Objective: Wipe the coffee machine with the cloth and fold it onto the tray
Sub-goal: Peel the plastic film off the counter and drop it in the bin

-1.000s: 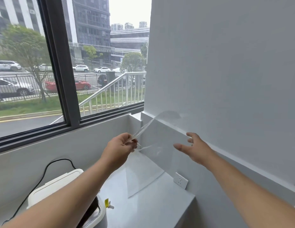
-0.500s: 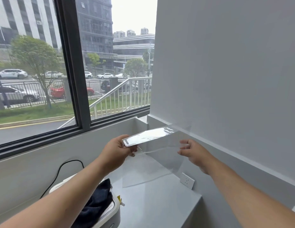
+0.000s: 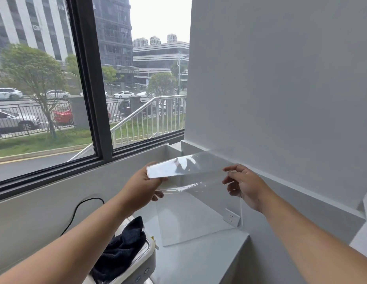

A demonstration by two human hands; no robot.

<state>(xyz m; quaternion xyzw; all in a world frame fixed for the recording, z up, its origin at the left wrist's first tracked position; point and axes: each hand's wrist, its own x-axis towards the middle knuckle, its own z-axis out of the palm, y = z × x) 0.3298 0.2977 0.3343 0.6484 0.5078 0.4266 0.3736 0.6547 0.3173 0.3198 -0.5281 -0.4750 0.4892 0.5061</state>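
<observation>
Head view: dark cloth heaped on white coffee machine, lower centre, beside grey counter; above, left hand and right hand each pinching clear plastic sheet, mid-frame.

Two bare forearms, no sleeves, no jewellery.

Office-like room: grey ledge, street-facing window, wall socket.
</observation>
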